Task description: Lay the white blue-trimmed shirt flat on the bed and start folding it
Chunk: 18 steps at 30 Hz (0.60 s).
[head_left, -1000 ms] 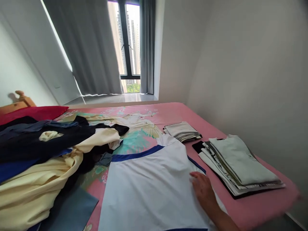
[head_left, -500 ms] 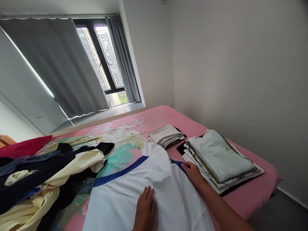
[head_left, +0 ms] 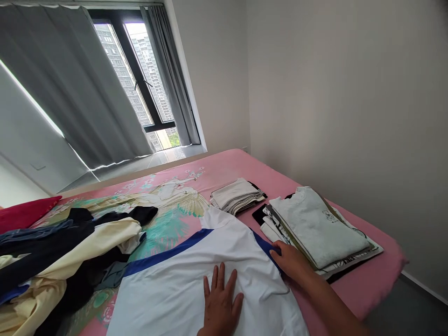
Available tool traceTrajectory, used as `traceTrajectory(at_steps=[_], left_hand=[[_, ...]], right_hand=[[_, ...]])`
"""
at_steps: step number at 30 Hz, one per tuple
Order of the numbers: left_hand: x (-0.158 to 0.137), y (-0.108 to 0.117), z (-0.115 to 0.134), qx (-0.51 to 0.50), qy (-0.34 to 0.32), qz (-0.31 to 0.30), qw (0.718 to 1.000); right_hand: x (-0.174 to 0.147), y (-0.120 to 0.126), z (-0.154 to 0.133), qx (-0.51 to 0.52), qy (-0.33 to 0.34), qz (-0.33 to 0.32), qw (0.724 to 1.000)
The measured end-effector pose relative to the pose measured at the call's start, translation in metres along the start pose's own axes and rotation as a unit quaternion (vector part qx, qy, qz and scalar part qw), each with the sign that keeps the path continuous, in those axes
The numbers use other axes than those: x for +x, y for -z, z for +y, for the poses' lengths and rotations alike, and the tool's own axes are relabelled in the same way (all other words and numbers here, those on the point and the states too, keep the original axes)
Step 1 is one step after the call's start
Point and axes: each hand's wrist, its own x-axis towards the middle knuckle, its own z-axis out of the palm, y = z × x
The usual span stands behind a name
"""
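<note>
A pink bed with a printed sheet carries everything. A heap of unfolded clothes fills its left side; a white shirt with blue trim lies spread flat at the near edge. The tall stack of folded shirts sits by the right edge — a smaller folded striped pile just beyond it. The left hand presses flat, fingers spread, on the white shirt; the right hand rests on its blue-trimmed right edge — pinching or not, I cannot tell.
</note>
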Motion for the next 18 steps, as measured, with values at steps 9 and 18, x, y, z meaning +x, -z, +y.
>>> traceTrajectory(at_steps=[9,18], left_hand=[[-0.003,-0.036,-0.016,0.097,-0.074,0.209,0.970],[0.001,-0.060,-0.028,0.109,-0.092,0.258,0.956]], right_hand=[[0.089,-0.013,-0.069,-0.032,0.055,-0.045,0.997],[0.158,-0.077,-0.089,-0.063,-0.023,-0.087,0.994]])
